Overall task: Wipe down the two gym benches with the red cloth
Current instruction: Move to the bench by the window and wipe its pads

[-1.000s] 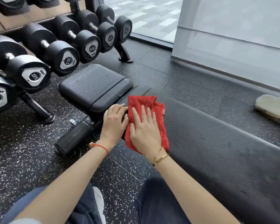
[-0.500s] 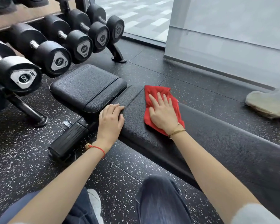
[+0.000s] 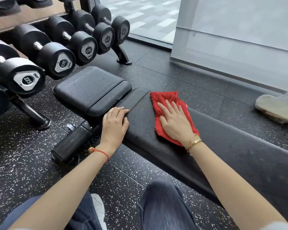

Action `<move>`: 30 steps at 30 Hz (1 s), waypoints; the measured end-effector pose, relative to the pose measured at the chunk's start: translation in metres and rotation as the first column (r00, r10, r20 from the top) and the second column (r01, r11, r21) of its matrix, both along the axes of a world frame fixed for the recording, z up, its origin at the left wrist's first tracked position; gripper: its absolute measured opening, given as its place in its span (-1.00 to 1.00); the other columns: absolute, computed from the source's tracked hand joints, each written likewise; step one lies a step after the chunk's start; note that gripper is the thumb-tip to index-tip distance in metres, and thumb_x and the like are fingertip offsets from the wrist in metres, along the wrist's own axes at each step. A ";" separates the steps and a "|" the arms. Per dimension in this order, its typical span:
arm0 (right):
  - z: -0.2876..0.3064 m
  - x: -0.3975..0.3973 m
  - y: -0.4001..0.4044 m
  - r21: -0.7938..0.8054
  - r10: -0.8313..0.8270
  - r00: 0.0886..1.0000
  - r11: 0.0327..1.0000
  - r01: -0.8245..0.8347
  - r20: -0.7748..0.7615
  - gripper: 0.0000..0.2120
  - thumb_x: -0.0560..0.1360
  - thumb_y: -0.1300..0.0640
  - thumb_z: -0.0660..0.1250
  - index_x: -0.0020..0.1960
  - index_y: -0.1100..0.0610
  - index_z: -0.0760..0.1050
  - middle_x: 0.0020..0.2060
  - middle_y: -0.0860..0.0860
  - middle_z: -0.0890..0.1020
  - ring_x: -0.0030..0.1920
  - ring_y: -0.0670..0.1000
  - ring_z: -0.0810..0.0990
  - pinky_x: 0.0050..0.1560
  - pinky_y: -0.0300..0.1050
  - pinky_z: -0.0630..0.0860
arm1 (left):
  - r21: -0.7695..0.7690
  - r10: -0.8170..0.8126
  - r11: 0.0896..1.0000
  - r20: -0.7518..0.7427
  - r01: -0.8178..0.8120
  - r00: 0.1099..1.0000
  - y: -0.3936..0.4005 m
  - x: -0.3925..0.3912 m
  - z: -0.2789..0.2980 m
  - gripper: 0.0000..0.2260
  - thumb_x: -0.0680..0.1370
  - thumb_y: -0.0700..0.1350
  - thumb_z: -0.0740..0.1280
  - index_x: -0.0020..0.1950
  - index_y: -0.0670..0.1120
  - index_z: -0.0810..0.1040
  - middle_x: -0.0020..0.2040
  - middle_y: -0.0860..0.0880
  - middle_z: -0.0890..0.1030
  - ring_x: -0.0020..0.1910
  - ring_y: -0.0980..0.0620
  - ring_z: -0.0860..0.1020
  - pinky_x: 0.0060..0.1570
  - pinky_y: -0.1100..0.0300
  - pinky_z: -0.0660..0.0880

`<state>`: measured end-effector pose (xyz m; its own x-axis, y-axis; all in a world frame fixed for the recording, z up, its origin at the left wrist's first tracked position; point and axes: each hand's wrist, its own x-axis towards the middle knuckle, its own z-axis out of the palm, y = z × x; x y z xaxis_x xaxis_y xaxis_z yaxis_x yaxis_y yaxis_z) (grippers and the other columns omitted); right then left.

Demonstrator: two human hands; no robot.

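A black gym bench lies low across the floor: its long back pad (image 3: 231, 146) runs to the right, its short seat pad (image 3: 90, 87) sits at the left. The red cloth (image 3: 166, 98) is spread on the far side of the long pad near its left end. My right hand (image 3: 175, 122) presses flat on the cloth, fingers apart. My left hand (image 3: 114, 125) rests palm down on the near left corner of the long pad, next to the gap between the pads. Only one bench is in view.
A rack of black dumbbells (image 3: 60, 58) lines the left, its foot (image 3: 123, 55) on the speckled rubber floor (image 3: 23, 171). A grey-green cloth (image 3: 274, 108) lies on the floor at the right, by a grey wall (image 3: 239, 47). My knees (image 3: 165, 205) are below.
My right hand slid the red cloth from the near left corner of the long pad away from me to the far side. My left hand stayed at the pad's corner.
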<state>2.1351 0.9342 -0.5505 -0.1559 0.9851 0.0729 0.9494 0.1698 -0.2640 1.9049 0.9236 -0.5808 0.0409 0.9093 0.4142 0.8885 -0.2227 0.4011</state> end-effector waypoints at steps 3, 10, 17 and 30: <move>0.002 -0.028 0.014 -0.007 -0.008 1.000 1.000 0.008 0.015 -0.47 0.62 0.01 0.05 0.58 -0.04 0.06 0.58 0.07 0.04 0.58 0.12 -0.04 0.56 0.06 -0.20 | -0.006 0.010 1.000 0.003 -0.010 1.000 -0.001 0.001 0.000 -0.74 0.56 -0.17 0.29 0.24 -0.10 0.56 0.25 -0.06 0.54 0.32 -0.09 0.45 0.35 -0.03 0.30; -0.009 -0.053 -0.059 0.075 0.198 0.980 0.977 -0.199 0.025 -0.46 0.59 -0.05 0.04 0.56 -0.07 0.11 0.57 0.02 0.12 0.58 0.08 0.01 0.56 0.04 -0.14 | -0.012 0.004 1.000 -0.030 -0.004 1.000 0.000 0.000 0.002 -0.75 0.54 -0.16 0.29 0.20 -0.12 0.56 0.24 -0.08 0.56 0.29 -0.13 0.47 0.29 -0.06 0.35; -0.006 -0.009 -0.028 0.046 0.090 0.996 0.995 -0.090 -0.004 -0.48 0.62 0.01 0.07 0.56 -0.10 0.08 0.58 0.01 0.08 0.58 0.07 -0.01 0.56 0.01 -0.18 | -0.006 -0.012 1.000 -0.020 0.012 1.000 -0.002 -0.002 0.003 -0.74 0.55 -0.17 0.30 0.24 -0.11 0.57 0.24 -0.07 0.55 0.30 -0.10 0.47 0.33 -0.05 0.36; -0.006 -0.038 -0.003 0.041 0.214 0.977 0.976 -0.215 0.016 -0.46 0.62 0.00 0.07 0.57 -0.10 0.04 0.58 0.02 0.06 0.58 0.07 -0.02 0.56 0.04 -0.15 | -0.049 -0.014 0.999 -0.060 0.011 0.998 -0.001 -0.002 0.010 -0.73 0.55 -0.15 0.30 0.25 -0.09 0.55 0.27 -0.05 0.53 0.32 -0.08 0.45 0.31 -0.01 0.33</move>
<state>2.0973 0.9315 -0.5561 -0.3646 0.9245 0.1109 0.8926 0.3809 -0.2411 1.9032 0.9228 -0.5711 0.0761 0.9276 0.3658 0.9086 -0.2156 0.3577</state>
